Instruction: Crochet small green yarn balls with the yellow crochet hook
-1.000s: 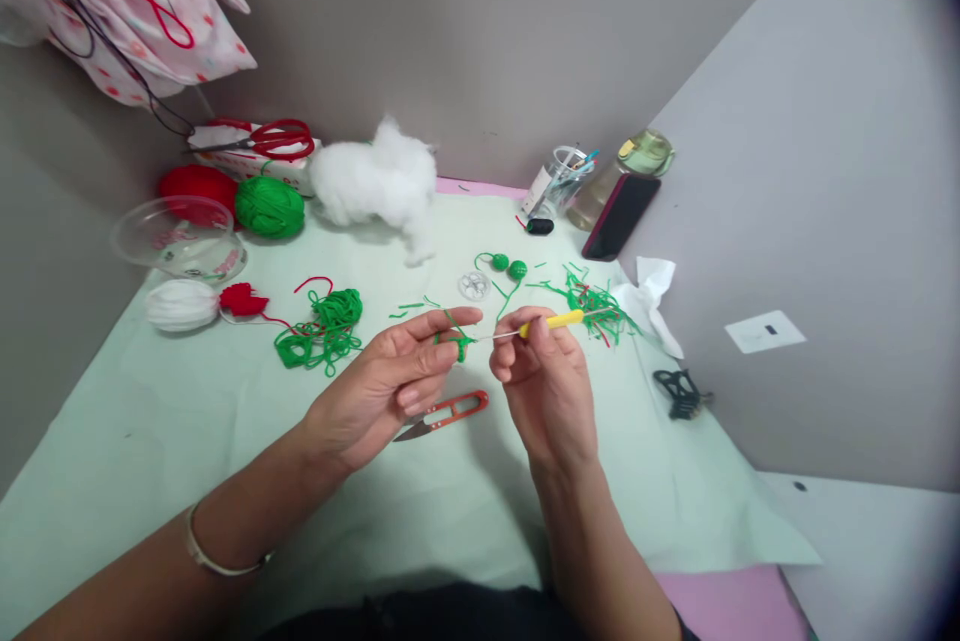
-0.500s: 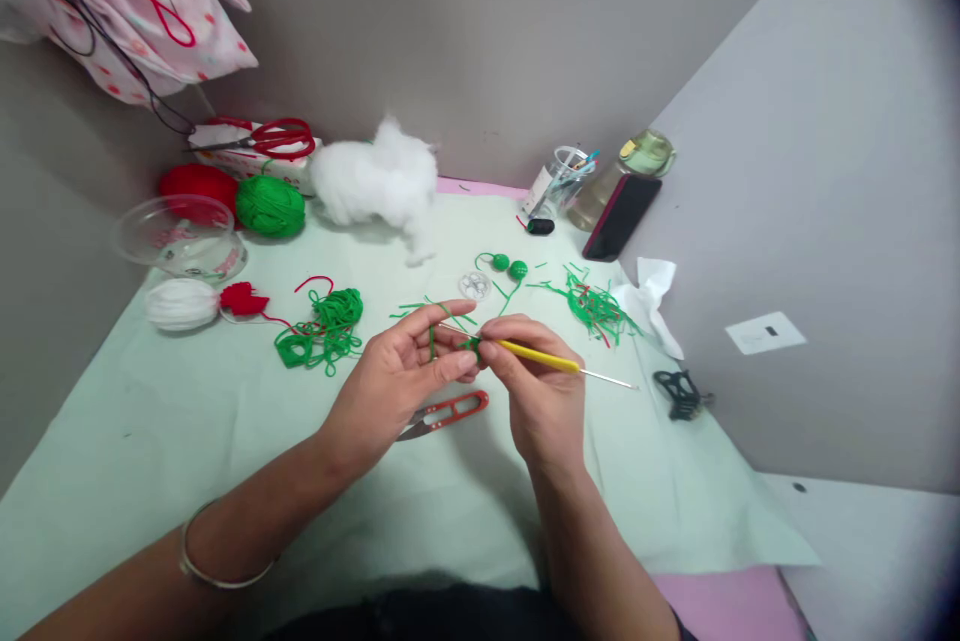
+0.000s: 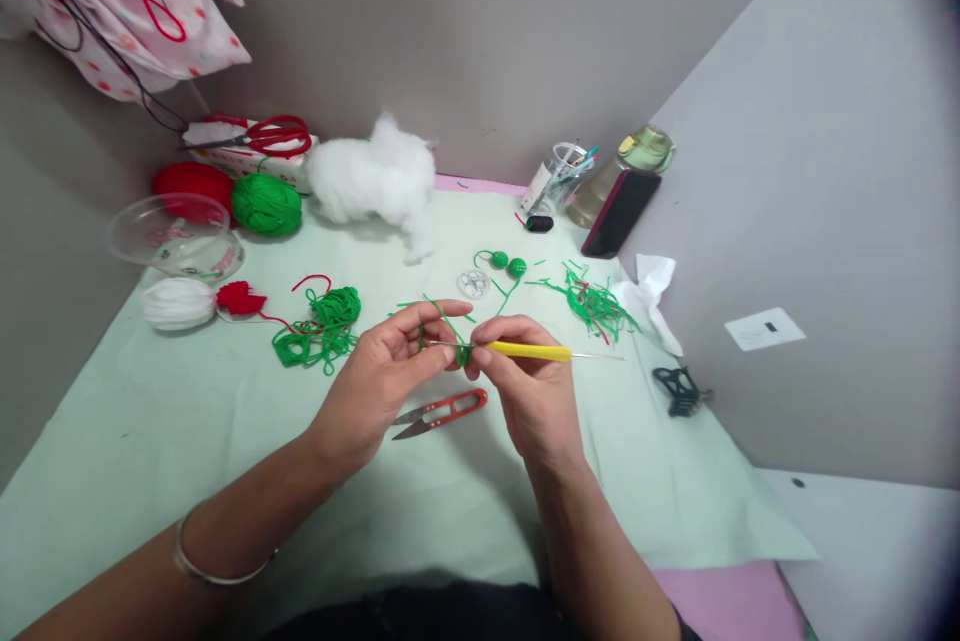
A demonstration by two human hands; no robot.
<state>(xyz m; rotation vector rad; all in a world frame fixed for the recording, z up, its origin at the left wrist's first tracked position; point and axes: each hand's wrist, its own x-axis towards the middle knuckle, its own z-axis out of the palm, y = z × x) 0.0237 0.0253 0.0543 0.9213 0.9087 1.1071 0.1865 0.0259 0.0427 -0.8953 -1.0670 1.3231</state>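
Observation:
My right hand (image 3: pixel 536 386) is closed on a crochet hook with a yellow handle (image 3: pixel 529 351); its thin metal end points left toward my other fingers. Between the two hands is a small piece of green crochet work (image 3: pixel 462 355), mostly covered by fingers. My left hand (image 3: pixel 390 361) pinches this green yarn between thumb and fingers, the index finger stretched out above with a strand running near it. Just below the hands lie orange-handled thread snips (image 3: pixel 442 413) on the pale green cloth (image 3: pixel 315 521).
A heap of green yarn (image 3: pixel 322 331) and a white yarn ball (image 3: pixel 178 304) lie left. White stuffing (image 3: pixel 375 176) sits at the back. Two green balls (image 3: pixel 508 263), yarn scraps (image 3: pixel 596 301), a phone (image 3: pixel 621 213) and a black hair claw (image 3: pixel 679 391) are right.
The hook has turned closer to level and shifted left, its tip now nearer the left thumb. Both hands moved slightly left, and more of the snips' blades shows.

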